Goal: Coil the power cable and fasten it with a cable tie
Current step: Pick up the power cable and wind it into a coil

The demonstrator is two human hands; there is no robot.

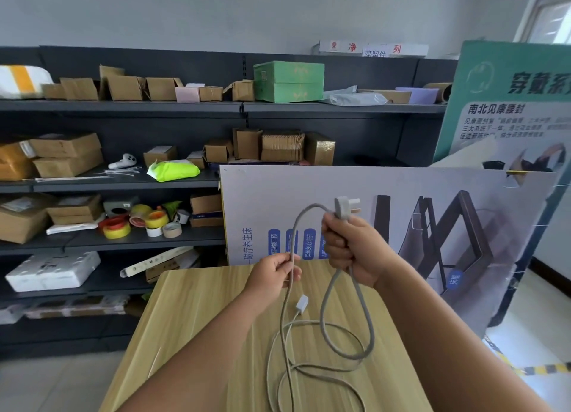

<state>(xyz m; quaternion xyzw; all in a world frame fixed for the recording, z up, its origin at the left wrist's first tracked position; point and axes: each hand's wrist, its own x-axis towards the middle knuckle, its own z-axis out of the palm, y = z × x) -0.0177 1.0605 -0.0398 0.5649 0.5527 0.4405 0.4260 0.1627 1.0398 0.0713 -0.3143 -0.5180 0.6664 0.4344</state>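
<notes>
A grey power cable (369, 328) hangs from my hands over the wooden table (197, 325). My right hand (352, 251) is closed around one loop of it, with the grey three-pin plug (344, 206) sticking up above the fist. From the plug the cable arcs left and down into my left hand (275, 272), which pinches it between thumb and fingers. Loose turns lie on the table below, ending at a white connector (302, 304). A thin pale cable tie (154, 363) lies on the table to the left.
Dark shelving (123, 183) behind the table holds cardboard boxes, tape rolls (136, 221) and a bundle of white ties (122, 173). A large printed board (386, 214) leans just beyond the table's far edge. A green display board (506, 102) stands at right.
</notes>
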